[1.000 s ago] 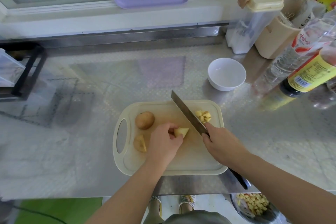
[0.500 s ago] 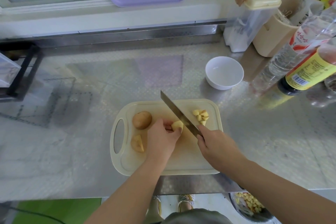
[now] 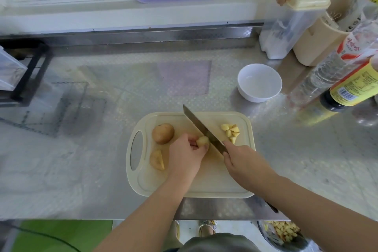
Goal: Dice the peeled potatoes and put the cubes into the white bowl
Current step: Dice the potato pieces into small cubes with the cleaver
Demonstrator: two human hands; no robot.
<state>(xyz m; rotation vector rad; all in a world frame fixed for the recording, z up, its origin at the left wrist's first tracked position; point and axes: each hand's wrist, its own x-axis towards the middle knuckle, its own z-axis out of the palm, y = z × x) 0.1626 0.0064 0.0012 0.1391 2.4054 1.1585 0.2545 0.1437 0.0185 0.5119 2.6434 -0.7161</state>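
Potatoes all lie on the cream cutting board [image 3: 225, 182], which sits at the near edge of the steel counter [image 3: 81, 149]. The white bowl [image 3: 258, 98] stands well apart beyond the board's far right corner and looks empty. Your right hand [image 3: 243, 164] is wrapped round the handle of the knife [image 3: 201, 128], whose blade slants across the board and meets the piece you are working on. Your left hand [image 3: 185, 157] pinches that potato piece [image 3: 202, 141] in curled fingertips, right beside the edge. The whole potato [image 3: 163, 133] lies at the board's far left, a cut wedge [image 3: 157, 160] lies nearer you, and a small heap of cubes [image 3: 230, 132] lies right of the blade. Expect the flesh to be firm but wet and slippery (a rounded side will roll). Lay it on a flat cut face, grip its sides, and keep your fingertips tucked back from the blade.
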